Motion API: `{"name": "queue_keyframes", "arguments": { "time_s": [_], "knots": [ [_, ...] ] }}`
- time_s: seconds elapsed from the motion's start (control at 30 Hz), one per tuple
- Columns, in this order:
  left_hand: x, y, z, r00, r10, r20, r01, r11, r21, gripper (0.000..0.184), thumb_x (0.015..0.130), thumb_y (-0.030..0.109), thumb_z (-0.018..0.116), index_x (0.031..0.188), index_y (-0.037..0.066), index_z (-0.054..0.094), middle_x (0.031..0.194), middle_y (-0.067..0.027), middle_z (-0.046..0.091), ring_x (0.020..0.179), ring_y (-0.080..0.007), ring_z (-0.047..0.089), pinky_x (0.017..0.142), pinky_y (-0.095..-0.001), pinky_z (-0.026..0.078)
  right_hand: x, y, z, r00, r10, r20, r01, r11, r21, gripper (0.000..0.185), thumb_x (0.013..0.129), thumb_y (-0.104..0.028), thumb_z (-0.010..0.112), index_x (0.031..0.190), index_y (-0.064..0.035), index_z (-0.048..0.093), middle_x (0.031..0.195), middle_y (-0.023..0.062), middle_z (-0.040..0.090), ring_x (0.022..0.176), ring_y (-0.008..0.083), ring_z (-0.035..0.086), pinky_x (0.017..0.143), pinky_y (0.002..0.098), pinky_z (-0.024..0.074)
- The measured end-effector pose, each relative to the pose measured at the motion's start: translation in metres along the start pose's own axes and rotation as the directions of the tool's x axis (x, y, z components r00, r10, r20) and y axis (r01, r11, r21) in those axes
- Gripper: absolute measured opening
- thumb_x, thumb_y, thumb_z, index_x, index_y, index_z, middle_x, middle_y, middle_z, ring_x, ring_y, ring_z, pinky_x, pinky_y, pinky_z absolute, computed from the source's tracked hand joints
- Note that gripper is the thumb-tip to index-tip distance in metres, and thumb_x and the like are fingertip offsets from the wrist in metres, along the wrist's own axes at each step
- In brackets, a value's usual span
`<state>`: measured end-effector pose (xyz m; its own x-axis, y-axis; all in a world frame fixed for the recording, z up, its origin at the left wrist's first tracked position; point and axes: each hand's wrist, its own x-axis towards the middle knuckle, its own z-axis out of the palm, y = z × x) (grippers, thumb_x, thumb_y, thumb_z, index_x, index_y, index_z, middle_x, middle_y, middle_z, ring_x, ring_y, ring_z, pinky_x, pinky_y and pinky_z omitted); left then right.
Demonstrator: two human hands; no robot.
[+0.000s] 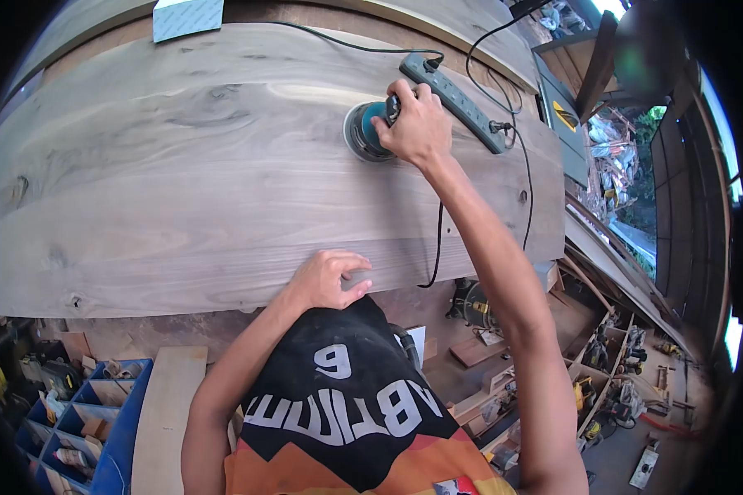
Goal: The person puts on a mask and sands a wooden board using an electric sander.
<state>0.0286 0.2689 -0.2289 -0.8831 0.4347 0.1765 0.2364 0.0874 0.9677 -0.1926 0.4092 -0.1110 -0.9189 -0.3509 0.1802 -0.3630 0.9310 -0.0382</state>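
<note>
My right hand (419, 125) is closed round the top of a teal and black orbital sander (369, 130), whose round pad is on the wide wooden slab (165, 190). A cord (437, 247) hangs down behind my right forearm across the slab. Along the near edge of the wood rests my left hand (332, 276), its fingers loosely curved and thumb apart, holding nothing. Just beyond the sander lies a grey power strip (462, 106) with plugs at both ends.
A white box (187, 18) stands at the slab's far side. Black cables run over the right part of the wood. Below left is a blue compartment organizer (99, 421) beside a pale board (169, 412). Several power tools (611, 412) lie on the floor at lower right.
</note>
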Motion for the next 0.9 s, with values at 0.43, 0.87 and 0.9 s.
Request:
{"name": "queue_keyframes", "arguments": {
  "time_s": [0.43,0.87,0.9],
  "knots": [
    [0.003,-0.003,0.005,0.998,-0.042,-0.041,0.041,0.999,-0.018,0.027,0.085,0.012,0.077,0.107,-0.002,0.077,0.111,-0.0195,0.077,0.091,-0.0325,0.076,0.076,-0.0370,0.064,0.003,-0.017,0.002,0.999,-0.034,-0.031,0.036,0.998,0.054,0.044,0.081,-0.032,0.082,0.118,-0.0162,0.063,0.106,0.0188,0.062,0.099,0.0404,0.066,0.082,0.0504,0.0560],
    [0.081,-0.042,-0.034,0.968,0.038,-0.248,0.171,0.624,0.763,0.062,0.096,0.027,0.063,0.150,-0.002,0.051,0.161,-0.0202,0.044,0.152,-0.0396,0.036,0.126,-0.0538,0.024,-0.008,0.052,-0.008,0.990,0.142,0.011,-0.141,0.989,-0.041,0.049,0.079,-0.037,0.084,0.119,-0.0182,0.063,0.111,0.0167,0.065,0.108,0.0398,0.066,0.087,0.0510,0.0563],
    [0.081,-0.045,-0.030,0.973,0.033,-0.226,0.162,0.603,0.781,0.066,0.097,0.031,0.062,0.152,-0.002,0.048,0.163,-0.0202,0.042,0.154,-0.0392,0.033,0.127,-0.0545,0.021,-0.011,0.062,-0.007,0.988,0.153,-0.004,-0.153,0.987,-0.050,0.049,0.079,-0.037,0.084,0.119,-0.0184,0.062,0.111,0.0168,0.065,0.107,0.0398,0.067,0.086,0.0512,0.0564]
  ]
}}
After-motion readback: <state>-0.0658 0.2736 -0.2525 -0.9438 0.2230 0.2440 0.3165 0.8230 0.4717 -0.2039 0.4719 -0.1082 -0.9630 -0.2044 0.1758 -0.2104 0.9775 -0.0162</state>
